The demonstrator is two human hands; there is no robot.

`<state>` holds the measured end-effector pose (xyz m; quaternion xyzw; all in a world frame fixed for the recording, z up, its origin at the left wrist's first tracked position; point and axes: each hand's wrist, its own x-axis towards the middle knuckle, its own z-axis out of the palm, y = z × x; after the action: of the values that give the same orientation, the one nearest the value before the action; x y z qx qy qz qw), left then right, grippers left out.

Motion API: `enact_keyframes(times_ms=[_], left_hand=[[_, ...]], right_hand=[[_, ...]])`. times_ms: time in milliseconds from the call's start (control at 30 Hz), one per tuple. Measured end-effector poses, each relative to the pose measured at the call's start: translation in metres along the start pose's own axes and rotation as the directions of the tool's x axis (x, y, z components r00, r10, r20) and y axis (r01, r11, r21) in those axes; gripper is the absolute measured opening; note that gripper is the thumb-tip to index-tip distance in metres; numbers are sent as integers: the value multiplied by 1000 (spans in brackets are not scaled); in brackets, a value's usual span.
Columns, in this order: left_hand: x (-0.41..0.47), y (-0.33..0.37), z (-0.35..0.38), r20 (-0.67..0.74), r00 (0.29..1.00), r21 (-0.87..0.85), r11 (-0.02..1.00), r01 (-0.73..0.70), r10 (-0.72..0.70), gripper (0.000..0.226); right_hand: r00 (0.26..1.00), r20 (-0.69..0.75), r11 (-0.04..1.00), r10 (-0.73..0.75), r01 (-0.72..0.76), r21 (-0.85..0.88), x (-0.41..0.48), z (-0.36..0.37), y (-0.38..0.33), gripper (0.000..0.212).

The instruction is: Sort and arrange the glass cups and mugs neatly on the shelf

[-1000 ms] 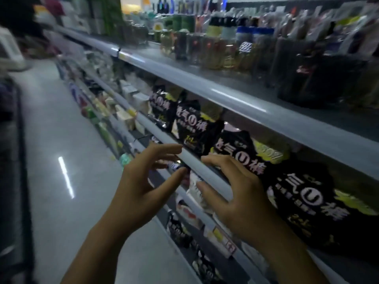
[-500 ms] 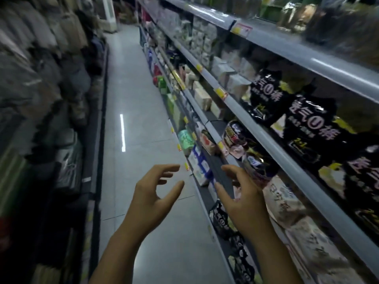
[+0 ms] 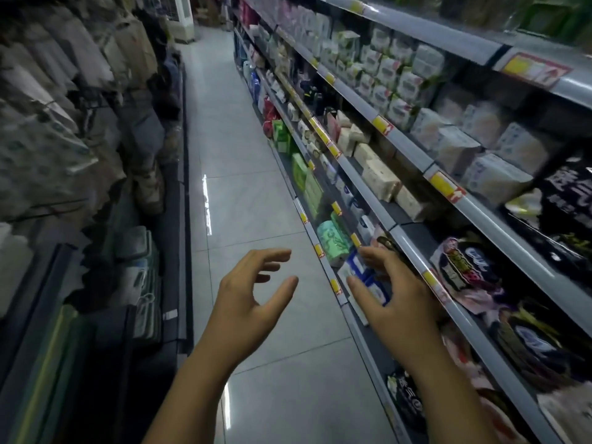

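Note:
No glass cups or mugs show in the head view. My left hand [image 3: 253, 293] hovers over the aisle floor with fingers spread and relaxed, holding nothing. My right hand [image 3: 392, 293] floats beside it, palm facing left, fingers loosely spread, close to the grey edge of a shelf [image 3: 413, 251] on the right. Neither hand touches anything. The right-hand shelving carries black snack bags [image 3: 461, 270], boxed and wrapped goods, not glassware.
A tiled aisle floor [image 3: 243, 193] runs ahead between two shelf rows. Hanging garments and folded packs [image 3: 64, 149] fill the left side. White paper packs [image 3: 384, 181], green packs [image 3: 304, 177] and yellow price tags line the right shelves. A white cabinet [image 3: 181, 17] stands at the far end.
The view has swung left from the upper shelf to down the aisle. Both hands left the shelf rail and black bags and now hang free in front of me.

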<state>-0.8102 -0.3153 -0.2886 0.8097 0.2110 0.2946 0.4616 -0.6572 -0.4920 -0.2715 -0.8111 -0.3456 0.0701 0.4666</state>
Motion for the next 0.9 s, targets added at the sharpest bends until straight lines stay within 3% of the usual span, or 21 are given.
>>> enact_keyframes(times_ms=[233,433,567,767,900], left_hand=[[131,-73,-10,-101,991,54,994,94,-88,32],[267,-94,-26,-188,969,75,982,174,-157,30],[349,-117,-33,-241,956,68,980,187,-166,29],[483,-180,-33,-167,977,56,988,143,-132,29],[591,-218,-31,-5,999,28,998,51,-51,27]], right_hand=[[994,101,999,-40,35,41,166,79,34,37],[961,256,994,-107,98,49,331,111,31,36],[951,286,993,-121,112,49,424,133,31,36],[978,207,999,-30,33,-11,535,168,55,36],[998,38,996,56,-54,-66,608,186,58,37]])
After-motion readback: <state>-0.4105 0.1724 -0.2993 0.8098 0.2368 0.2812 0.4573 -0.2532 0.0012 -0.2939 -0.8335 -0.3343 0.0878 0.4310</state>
